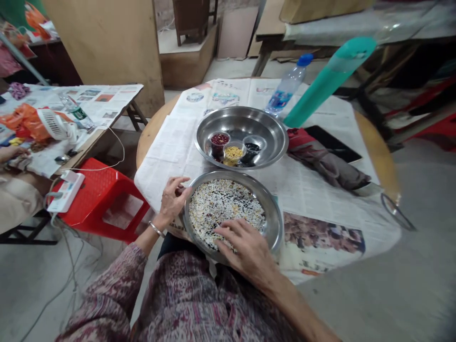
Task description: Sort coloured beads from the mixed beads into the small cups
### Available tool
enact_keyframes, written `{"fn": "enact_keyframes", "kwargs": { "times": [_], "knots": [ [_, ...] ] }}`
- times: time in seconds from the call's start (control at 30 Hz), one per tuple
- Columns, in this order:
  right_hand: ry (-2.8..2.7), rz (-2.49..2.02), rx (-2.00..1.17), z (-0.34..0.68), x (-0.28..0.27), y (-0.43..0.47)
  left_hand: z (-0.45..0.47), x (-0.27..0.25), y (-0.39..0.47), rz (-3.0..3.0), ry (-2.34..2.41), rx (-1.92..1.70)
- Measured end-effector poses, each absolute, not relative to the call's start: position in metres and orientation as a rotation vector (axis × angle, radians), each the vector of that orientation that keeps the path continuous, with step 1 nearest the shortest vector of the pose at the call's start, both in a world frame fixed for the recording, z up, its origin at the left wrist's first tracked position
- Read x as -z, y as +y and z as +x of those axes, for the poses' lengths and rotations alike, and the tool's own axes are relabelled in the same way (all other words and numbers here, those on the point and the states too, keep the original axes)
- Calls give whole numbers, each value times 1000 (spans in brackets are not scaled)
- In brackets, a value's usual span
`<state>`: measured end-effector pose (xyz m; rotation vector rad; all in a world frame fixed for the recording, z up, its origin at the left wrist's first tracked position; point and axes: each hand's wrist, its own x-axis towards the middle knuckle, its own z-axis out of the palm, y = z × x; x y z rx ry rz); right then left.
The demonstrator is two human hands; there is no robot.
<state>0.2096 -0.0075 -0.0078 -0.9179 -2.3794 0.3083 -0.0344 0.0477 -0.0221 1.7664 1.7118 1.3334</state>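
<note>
Neither grip clenched anything. Far left stood a second newspaper-covered desk [103,102] with orange bags and a small white fan [53,124]; below it sat a red plastic stool [103,199] with a white power strip [66,190] at its edge. Next came the left hand [174,197], fingers curled loosely against the outer left rim of the near round steel tray [274,223] — touching it, not grasping it, a metal bangle [156,229] at the wrist. That tray lay at the near edge of the round wooden desk [374,142] spread with newspaper, and carried a flat layer of mixed white, yellow and dark grains [221,204]. The right hand [245,247] lay palm down over the tray's near side, fingers spread and released, fingertips [223,231] resting on the grains. Just beyond stood a second, deeper steel bowl [270,128] holding three small clear cups — red seeds [220,140], yellow seeds [233,153], black seeds [252,148]. Further right were a clear water bottle with a blue cap [288,85], a teal cylinder [331,78], a folded dark cloth [327,166] and a black tablet [333,143].
</note>
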Motion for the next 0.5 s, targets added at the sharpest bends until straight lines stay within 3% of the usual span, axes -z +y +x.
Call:
{"fn": "enact_keyframes", "kwargs": {
  "times": [0.17, 0.5],
  "knots": [
    [-2692, -634, -238, 172, 3, 21, -34, 28, 45, 1633, 1609, -1277],
    [-2409, -1193, -101, 226, 23, 76, -35, 36, 47, 1621, 1609, -1313]
  ]
}}
